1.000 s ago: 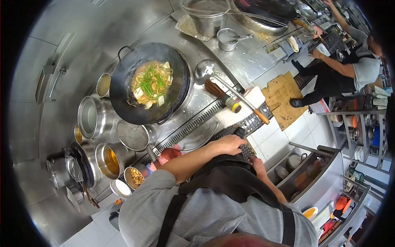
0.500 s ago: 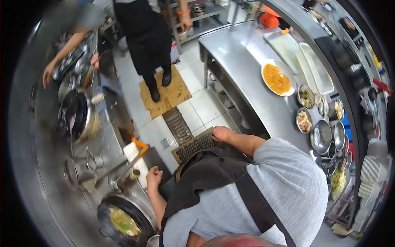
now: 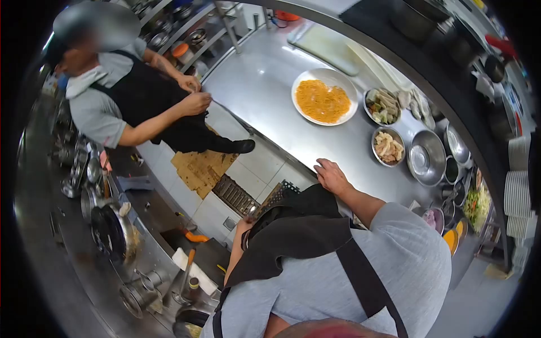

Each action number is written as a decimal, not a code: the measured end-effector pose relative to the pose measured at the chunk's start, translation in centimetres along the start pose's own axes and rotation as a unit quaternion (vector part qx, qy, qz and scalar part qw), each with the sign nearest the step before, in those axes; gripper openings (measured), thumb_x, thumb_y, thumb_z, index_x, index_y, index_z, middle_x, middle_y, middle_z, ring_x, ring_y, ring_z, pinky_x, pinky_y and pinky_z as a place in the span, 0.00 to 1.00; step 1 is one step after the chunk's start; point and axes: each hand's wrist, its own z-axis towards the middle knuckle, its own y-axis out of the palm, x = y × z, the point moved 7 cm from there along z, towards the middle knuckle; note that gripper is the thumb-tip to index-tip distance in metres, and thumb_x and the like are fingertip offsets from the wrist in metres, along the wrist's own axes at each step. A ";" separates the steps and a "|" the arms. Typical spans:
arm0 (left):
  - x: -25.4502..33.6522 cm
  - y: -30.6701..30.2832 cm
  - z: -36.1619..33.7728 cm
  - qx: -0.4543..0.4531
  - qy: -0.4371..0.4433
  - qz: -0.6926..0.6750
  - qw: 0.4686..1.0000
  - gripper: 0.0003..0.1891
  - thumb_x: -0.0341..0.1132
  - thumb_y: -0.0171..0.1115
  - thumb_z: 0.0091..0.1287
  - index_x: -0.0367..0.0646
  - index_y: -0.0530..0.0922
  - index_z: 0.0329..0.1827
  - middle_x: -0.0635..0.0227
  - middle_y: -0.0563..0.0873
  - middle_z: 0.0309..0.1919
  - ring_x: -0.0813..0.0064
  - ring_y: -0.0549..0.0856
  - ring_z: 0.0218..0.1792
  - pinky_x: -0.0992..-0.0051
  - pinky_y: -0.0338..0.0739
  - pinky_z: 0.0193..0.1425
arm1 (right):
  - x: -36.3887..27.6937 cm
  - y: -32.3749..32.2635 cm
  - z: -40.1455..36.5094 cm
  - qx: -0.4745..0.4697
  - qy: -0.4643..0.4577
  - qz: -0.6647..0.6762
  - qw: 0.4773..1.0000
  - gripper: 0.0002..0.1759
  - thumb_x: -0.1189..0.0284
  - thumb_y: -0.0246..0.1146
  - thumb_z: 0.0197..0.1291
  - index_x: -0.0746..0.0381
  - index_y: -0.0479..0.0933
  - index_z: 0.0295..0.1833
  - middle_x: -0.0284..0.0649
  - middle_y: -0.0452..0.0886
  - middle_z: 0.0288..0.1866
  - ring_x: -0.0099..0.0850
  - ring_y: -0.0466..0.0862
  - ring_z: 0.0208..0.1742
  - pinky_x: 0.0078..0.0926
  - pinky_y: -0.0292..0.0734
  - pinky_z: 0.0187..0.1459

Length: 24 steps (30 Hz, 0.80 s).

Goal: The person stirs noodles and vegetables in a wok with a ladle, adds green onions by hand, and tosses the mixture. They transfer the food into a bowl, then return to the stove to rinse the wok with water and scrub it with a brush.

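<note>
My right hand (image 3: 332, 176) rests at the near edge of the steel table (image 3: 265, 107), fingers stretched out and holding nothing. In front of my apron (image 3: 298, 236) is my left hand (image 3: 243, 226), its fingers curled by the dark cloth; what they hold, if anything, is hidden. A white plate of orange noodles (image 3: 324, 100) stands on the table beyond my right hand. To its right are a bowl of pale sliced food (image 3: 389, 147), a bowl of mixed vegetables (image 3: 383, 107) and an empty metal bowl (image 3: 426, 158).
A co-worker (image 3: 135, 96) stands ahead on the left, both hands together near the table corner. The stove counter (image 3: 141, 225) runs along my left with a black wok (image 3: 107, 231) and a wooden-handled utensil (image 3: 187, 270). Cardboard (image 3: 197, 169) and a drain grate (image 3: 236, 194) lie on the floor.
The view has turned right, toward the table. My right hand has moved to the table edge and my left hand in toward the apron. The co-worker's hands have come together.
</note>
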 end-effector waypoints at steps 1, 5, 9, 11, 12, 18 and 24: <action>-1.9 0.8 0.8 -0.037 -0.027 0.014 0.999 0.22 0.37 0.67 0.56 0.37 0.80 0.53 0.60 0.87 0.39 0.69 0.85 0.39 0.73 0.77 0.46 | 0.6 -0.3 -0.6 0.010 0.011 0.005 1.000 0.18 0.75 0.59 0.54 0.64 0.77 0.52 0.48 0.73 0.59 0.44 0.73 0.60 0.39 0.69 0.60; -6.1 0.3 -2.9 -0.075 -0.100 0.024 0.992 0.22 0.37 0.67 0.55 0.38 0.80 0.53 0.60 0.87 0.39 0.68 0.86 0.40 0.72 0.77 0.47 | 1.0 -0.4 -1.6 0.031 0.042 0.009 0.999 0.18 0.75 0.61 0.55 0.65 0.77 0.52 0.48 0.71 0.62 0.43 0.70 0.66 0.38 0.66 0.64; -9.0 -1.4 -4.9 -0.085 -0.137 0.032 0.986 0.22 0.38 0.67 0.55 0.38 0.80 0.52 0.59 0.87 0.40 0.67 0.86 0.41 0.72 0.77 0.48 | 2.3 -0.8 -3.2 0.046 0.091 0.026 0.995 0.18 0.74 0.61 0.55 0.65 0.77 0.53 0.49 0.70 0.63 0.45 0.68 0.67 0.39 0.64 0.66; -9.1 -2.1 -4.8 -0.089 -0.142 0.035 0.985 0.22 0.38 0.67 0.55 0.38 0.80 0.52 0.59 0.87 0.41 0.67 0.86 0.41 0.71 0.78 0.48 | 3.8 -1.4 -4.9 0.074 0.110 0.014 0.991 0.17 0.72 0.61 0.56 0.66 0.78 0.52 0.51 0.73 0.61 0.48 0.71 0.64 0.40 0.66 0.65; -8.9 -2.5 -4.6 -0.089 -0.144 0.034 0.985 0.22 0.38 0.67 0.55 0.39 0.80 0.52 0.59 0.87 0.41 0.66 0.86 0.42 0.71 0.78 0.48 | 5.7 -2.1 -6.4 0.133 0.158 0.026 0.978 0.17 0.70 0.61 0.58 0.66 0.77 0.52 0.51 0.76 0.55 0.47 0.74 0.61 0.40 0.68 0.63; -4.6 -1.8 -1.0 -0.083 -0.128 0.008 0.988 0.22 0.38 0.67 0.54 0.39 0.81 0.52 0.58 0.87 0.42 0.65 0.86 0.43 0.70 0.78 0.49 | 16.3 -7.7 -15.6 0.508 0.531 0.414 0.537 0.13 0.70 0.56 0.64 0.72 0.72 0.37 0.49 0.80 0.35 0.37 0.84 0.27 0.30 0.82 0.27; -0.3 -2.4 -0.1 -0.061 -0.148 -0.026 0.987 0.22 0.38 0.67 0.54 0.40 0.81 0.52 0.58 0.87 0.43 0.63 0.86 0.45 0.69 0.78 0.50 | 19.1 -7.1 -12.4 0.470 0.523 0.386 0.597 0.08 0.76 0.54 0.59 0.73 0.71 0.36 0.50 0.79 0.36 0.36 0.83 0.27 0.28 0.84 0.24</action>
